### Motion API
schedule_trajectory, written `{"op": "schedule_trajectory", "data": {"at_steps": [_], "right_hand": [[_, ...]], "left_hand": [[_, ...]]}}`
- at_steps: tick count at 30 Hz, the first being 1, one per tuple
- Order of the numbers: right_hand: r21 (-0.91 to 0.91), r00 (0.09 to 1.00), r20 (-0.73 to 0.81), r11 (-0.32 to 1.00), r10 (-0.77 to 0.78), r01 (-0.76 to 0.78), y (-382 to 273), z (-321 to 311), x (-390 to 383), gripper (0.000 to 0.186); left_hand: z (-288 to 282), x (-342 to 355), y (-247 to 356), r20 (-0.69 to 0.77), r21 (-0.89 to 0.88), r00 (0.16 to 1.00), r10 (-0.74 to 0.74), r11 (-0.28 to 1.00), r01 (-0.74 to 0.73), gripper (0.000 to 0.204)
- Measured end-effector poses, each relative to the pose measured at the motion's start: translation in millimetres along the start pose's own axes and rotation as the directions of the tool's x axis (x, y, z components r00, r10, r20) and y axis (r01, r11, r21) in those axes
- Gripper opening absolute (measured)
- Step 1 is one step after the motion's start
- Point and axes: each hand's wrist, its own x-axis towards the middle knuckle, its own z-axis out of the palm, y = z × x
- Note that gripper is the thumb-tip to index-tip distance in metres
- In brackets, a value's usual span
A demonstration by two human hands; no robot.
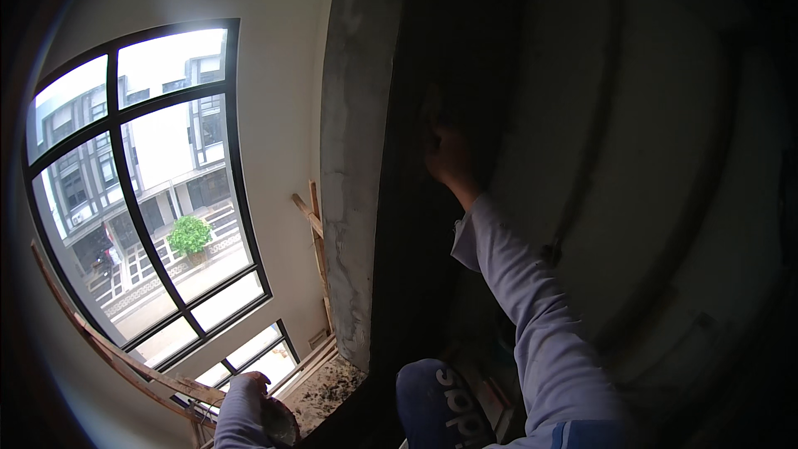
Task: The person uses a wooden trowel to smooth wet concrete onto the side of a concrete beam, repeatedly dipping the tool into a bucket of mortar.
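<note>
My right arm reaches up and forward in a pale sleeve. At its end my right hand (450,158) is closed, up against a dark wall face (445,50); what its fingers hold is lost in the shadow. Low on the left, my left hand (255,381) curls at the far side of a round, bowl-like container (283,422) with pale stuff in it. The sleeve covers part of this grip. Between the hands rises the lit edge of a grey cement-coated wall (353,158), streaked and uneven.
A crumb-strewn ledge (326,395) lies at the wall's foot. Wooden poles (318,241) lean beside it, and a long wooden rail (125,357) curves along the left. Beyond is a large black-framed window (116,125). My dark-blue trouser knee (424,399) shows below.
</note>
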Motion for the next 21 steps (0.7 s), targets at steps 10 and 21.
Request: {"op": "schedule_trajectory", "data": {"at_steps": [10,21], "right_hand": [[0.091,0.897,-0.383,0.957,-0.223,0.276,-4.6,-10.7,112.7,0.037],[0.103,0.998,-0.053,0.994,0.031,-0.025,64.4,40.5,-72.2,0.040]], "left_hand": [[-5.1,0.2,2.2,-0.009,0.111,0.997,-0.079,0.991,0.080,0.040],[-6.6,-4.5,0.2,-0.014,0.162,0.995,-0.099,0.982,0.100,0.037]]}}
